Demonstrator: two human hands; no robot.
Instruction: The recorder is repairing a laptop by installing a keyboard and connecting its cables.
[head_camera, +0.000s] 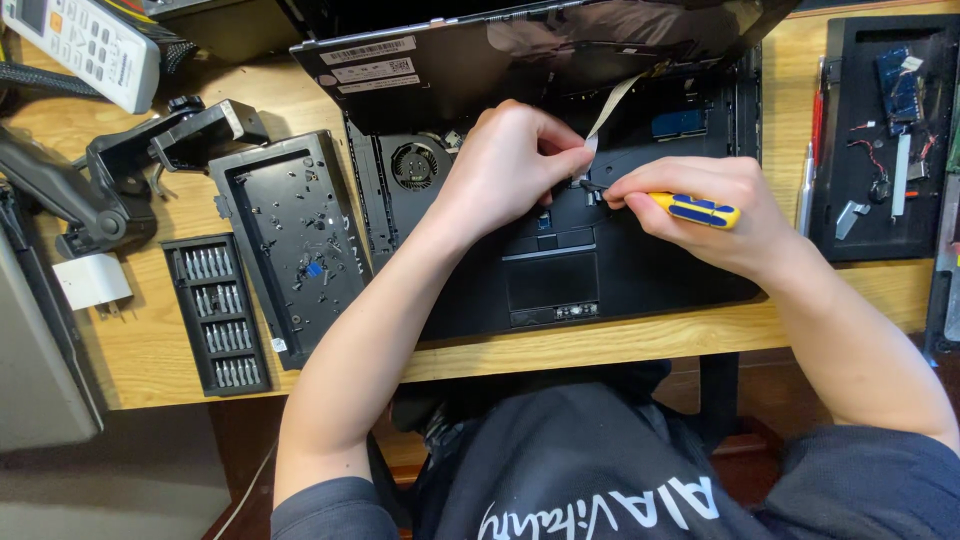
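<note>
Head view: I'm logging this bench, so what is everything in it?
Laptop: 1, black, opened up, desk centre.
Ribbon cable: 1, white, above the hands.
Fan: 1, black, laptop's left.
Cover panel: 1, black, left of laptop, small screws on it.
Bit set: 1, black case, silver bits, far left.
Remote: 1, white, top left.
Tray: 1, black, right, holding parts.
Desk: 1, wooden.
Left hand: pinching the cable.
Right hand: holding a yellow-blue screwdriver.
</note>
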